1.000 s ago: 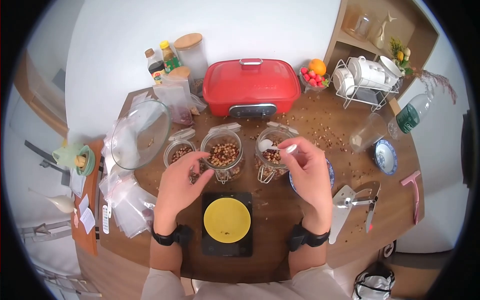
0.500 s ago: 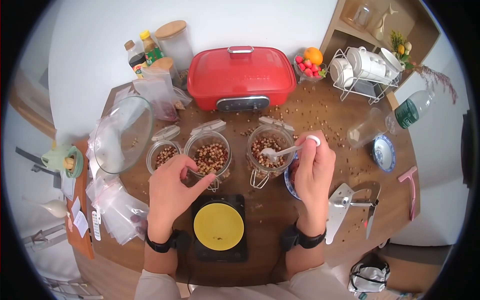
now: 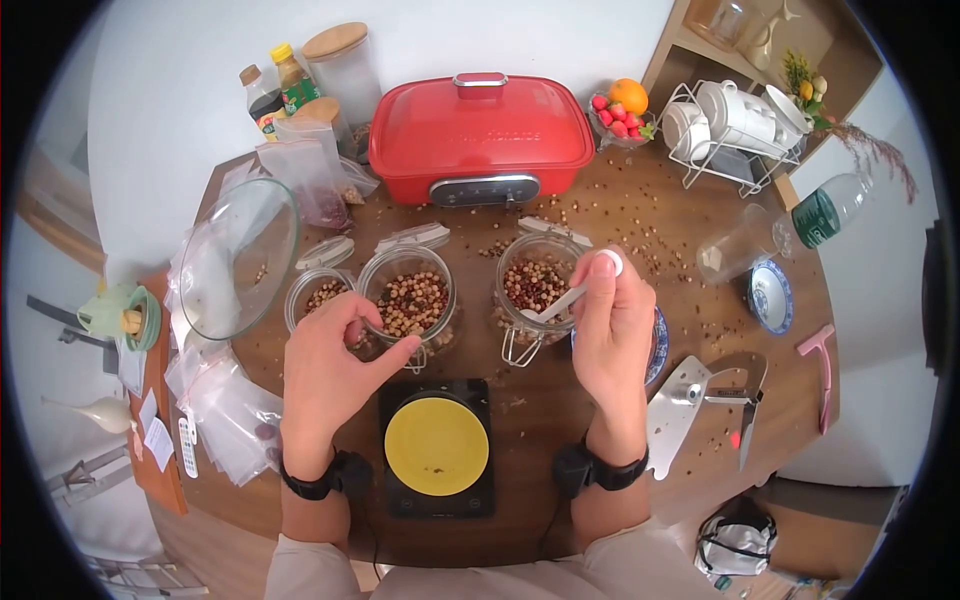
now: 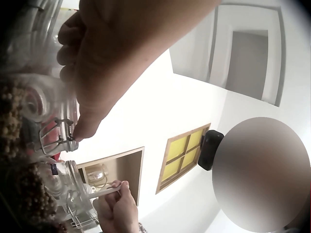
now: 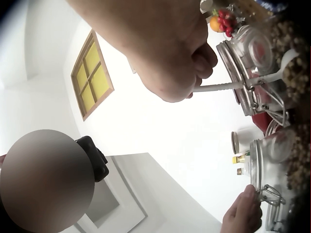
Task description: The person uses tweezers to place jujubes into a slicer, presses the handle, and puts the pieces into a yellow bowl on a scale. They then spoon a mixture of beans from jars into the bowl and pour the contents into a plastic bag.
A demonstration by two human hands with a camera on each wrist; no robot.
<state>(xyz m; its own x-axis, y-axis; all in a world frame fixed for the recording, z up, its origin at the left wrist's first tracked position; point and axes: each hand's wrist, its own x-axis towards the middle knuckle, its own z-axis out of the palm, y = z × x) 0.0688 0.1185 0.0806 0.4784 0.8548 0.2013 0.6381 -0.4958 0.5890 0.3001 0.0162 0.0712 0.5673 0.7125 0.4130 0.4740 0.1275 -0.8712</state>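
Observation:
My right hand point(image 3: 613, 345) grips a white spoon point(image 3: 565, 300) by the end of its handle. In the right wrist view the spoon's bowl point(image 5: 290, 59) dips below the rim of the right glass jar point(image 3: 507, 325), among dried beans point(image 3: 535, 283) of mixed colours. My left hand point(image 3: 335, 365) rests at the near side of the middle glass jar point(image 3: 453, 300), thumb and index finger apart. Its thumb point(image 4: 86, 127) lies by that jar's wire clasp. Partly behind the left hand stands a smaller jar point(image 3: 292, 297). Both larger jars have their lids flipped back.
A yellow dish point(image 3: 437, 445) sits on a black scale point(image 3: 465, 500) in front. Behind the jars is a red electric cooker point(image 3: 480, 135). Plastic bags point(image 3: 225, 410) and a glass lid point(image 3: 240, 265) lie left; a blue-rimmed bowl point(image 3: 658, 345) and a knife point(image 3: 748, 430) lie right. Beans are scattered about.
From above the right jar, the spoon has gone down into it and its bowl has shifted towards the near wall. My right hand has turned more upright; the left stays by the middle jar.

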